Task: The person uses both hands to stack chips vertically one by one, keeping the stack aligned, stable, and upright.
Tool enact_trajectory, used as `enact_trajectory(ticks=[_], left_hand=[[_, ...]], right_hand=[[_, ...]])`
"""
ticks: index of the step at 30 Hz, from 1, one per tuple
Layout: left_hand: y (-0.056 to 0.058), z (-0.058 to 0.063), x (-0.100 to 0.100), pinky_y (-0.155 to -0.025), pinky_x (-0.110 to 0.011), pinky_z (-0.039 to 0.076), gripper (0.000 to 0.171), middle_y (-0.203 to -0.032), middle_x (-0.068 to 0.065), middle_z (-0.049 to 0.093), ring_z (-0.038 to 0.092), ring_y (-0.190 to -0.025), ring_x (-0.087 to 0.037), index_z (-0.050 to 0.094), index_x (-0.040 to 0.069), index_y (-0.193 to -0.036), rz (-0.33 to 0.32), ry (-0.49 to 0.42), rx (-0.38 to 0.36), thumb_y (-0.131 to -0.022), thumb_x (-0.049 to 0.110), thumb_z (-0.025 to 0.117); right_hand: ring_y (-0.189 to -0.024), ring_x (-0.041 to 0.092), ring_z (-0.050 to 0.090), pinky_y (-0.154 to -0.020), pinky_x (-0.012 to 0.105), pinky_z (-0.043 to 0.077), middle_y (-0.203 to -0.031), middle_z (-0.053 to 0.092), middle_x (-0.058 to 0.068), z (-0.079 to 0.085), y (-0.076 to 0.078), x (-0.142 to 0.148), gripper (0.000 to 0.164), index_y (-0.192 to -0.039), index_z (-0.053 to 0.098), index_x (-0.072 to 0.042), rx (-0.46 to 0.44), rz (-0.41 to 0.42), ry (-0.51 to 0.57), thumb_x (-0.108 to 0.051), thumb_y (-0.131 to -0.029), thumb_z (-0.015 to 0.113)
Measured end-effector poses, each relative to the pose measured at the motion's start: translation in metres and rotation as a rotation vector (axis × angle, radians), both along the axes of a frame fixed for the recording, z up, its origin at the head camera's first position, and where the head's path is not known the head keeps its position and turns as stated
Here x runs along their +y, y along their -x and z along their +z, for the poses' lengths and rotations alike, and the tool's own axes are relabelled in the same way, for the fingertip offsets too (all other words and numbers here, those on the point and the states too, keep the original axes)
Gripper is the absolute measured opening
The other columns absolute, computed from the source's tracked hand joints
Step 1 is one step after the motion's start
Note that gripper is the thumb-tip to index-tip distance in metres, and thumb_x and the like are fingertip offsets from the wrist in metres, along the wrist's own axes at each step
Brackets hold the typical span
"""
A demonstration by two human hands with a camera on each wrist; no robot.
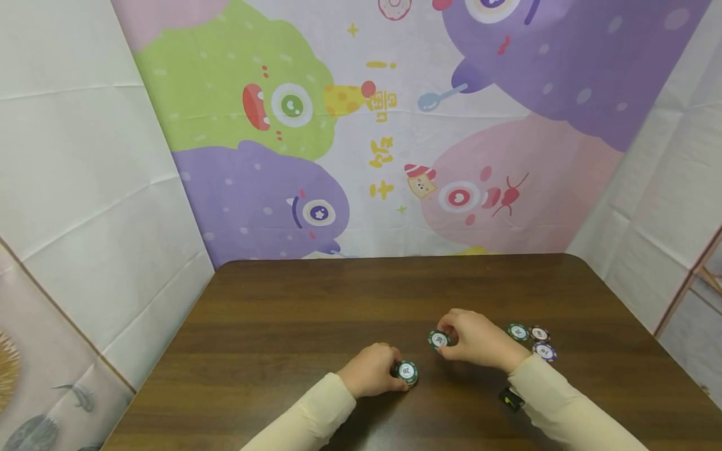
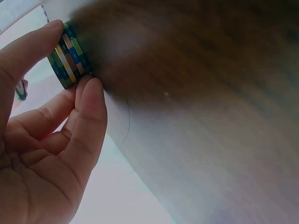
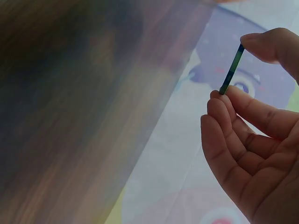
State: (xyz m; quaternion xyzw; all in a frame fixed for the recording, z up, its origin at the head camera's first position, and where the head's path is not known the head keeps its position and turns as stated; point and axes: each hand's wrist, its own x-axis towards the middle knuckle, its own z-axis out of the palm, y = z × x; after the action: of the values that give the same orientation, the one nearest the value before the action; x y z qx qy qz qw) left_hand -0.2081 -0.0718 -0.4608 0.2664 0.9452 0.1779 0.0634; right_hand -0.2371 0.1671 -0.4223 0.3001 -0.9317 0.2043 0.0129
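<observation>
A short stack of poker chips (image 1: pixel 407 373) stands on the table, its top chip green and white with a printed 20. My left hand (image 1: pixel 369 369) grips the stack by its edges; in the left wrist view the stack (image 2: pixel 70 58) shows several layers with coloured edges. Slightly farther back and to the right, my right hand (image 1: pixel 479 338) pinches a single green poker chip (image 1: pixel 439 339). The right wrist view has this chip (image 3: pixel 232 69) edge-on between thumb and fingertips, held off the table.
Right of my right hand, three loose chips lie close together: a green one (image 1: pixel 518 332), a dark one (image 1: pixel 539 334) and a blue one (image 1: pixel 544 351). The brown wooden table (image 1: pixel 271 313) meets a cartoon-printed cloth (image 1: pixel 383 232) at its far edge.
</observation>
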Motion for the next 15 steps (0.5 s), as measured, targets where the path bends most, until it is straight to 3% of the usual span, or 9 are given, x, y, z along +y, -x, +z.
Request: enact_trajectory(ticks=[15], left_hand=[[0.001,-0.002,0.0,-0.059,-0.018,0.04,0.029,-0.075,0.01,0.058,0.044,-0.066,-0.001,0.068,0.011,-0.087,-0.011,-0.023,-0.017,-0.074,0.031,0.085]], right_hand=[[-0.074,0.007,0.051,-0.064,0.02,0.045,-0.091,0.059,-0.002,-0.005,-0.006,-0.044,0.026,-0.1,0.069,-0.005,-0.111,0.15,0.018,-0.018,-0.079,0.076]])
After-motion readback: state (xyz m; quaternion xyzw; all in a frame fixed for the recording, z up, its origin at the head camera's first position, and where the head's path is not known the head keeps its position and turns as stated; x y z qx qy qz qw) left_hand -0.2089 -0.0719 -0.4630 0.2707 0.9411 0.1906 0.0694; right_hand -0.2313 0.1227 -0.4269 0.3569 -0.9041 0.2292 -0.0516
